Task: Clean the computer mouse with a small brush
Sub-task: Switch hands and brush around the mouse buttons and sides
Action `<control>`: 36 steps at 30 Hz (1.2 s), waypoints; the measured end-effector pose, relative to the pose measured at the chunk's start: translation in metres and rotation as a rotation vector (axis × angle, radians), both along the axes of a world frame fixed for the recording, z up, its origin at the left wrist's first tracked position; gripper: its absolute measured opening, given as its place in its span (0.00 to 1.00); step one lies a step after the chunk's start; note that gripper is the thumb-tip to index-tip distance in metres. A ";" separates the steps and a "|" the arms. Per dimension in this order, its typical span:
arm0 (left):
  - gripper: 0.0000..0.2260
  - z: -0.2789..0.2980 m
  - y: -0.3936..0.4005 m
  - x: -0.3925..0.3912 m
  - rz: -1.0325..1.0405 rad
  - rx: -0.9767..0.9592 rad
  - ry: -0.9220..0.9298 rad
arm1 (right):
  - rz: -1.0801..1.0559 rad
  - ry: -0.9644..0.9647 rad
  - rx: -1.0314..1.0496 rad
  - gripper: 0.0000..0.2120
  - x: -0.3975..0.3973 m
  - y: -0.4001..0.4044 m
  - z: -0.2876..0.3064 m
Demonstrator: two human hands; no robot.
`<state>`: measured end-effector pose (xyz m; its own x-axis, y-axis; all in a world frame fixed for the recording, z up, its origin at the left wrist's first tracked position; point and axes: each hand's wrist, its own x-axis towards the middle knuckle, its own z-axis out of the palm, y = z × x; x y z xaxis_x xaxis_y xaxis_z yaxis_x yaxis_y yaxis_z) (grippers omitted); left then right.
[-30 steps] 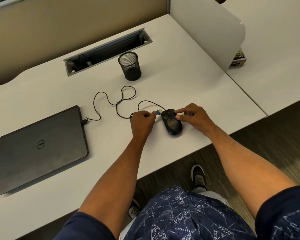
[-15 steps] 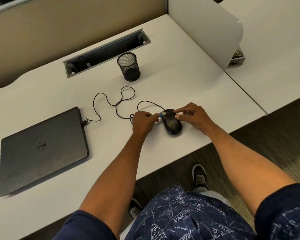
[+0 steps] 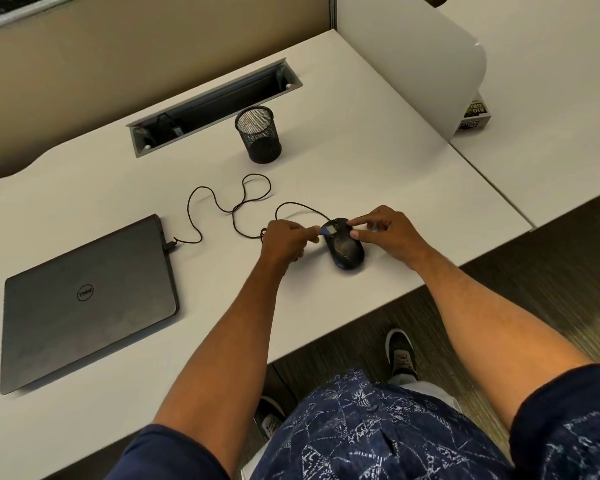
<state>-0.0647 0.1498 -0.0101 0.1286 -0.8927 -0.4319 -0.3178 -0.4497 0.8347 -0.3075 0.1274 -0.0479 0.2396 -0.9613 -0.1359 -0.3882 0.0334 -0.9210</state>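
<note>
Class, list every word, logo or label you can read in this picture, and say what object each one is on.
"DELL": round logo on the lid of the closed laptop, seen upside down.
Small box behind the white divider: printed label with large letters, too blurred and cut off to read with certainty.
Mouse, mesh cup: no readable text.

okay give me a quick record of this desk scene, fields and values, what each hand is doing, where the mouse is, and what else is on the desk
left hand: pinching a small blue brush against the front of the mouse
right hand: fingertips steadying the mouse from its right
mouse: black, flat on the desk near the front edge
cable: loops from mouse to the laptop
laptop: closed, at left
mesh cup: upright, behind the mouse
</note>
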 end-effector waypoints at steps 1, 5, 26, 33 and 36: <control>0.11 0.000 0.000 0.000 -0.017 0.022 -0.008 | -0.001 -0.002 0.002 0.12 0.000 0.000 0.000; 0.11 0.001 -0.004 0.007 -0.024 0.092 -0.063 | -0.003 -0.014 0.018 0.12 0.000 0.000 0.000; 0.12 0.000 -0.004 0.007 0.048 -0.028 -0.061 | -0.010 0.005 0.004 0.12 0.000 0.000 -0.001; 0.13 -0.003 0.000 -0.001 0.041 -0.009 -0.197 | -0.011 0.008 0.005 0.12 0.001 0.000 0.001; 0.15 -0.004 -0.001 0.002 0.075 -0.057 -0.298 | -0.014 0.018 0.018 0.12 0.001 0.001 0.003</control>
<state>-0.0630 0.1487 -0.0136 0.3089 -0.8974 -0.3151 -0.5197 -0.4367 0.7344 -0.3063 0.1285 -0.0453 0.2232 -0.9620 -0.1575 -0.4038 0.0558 -0.9132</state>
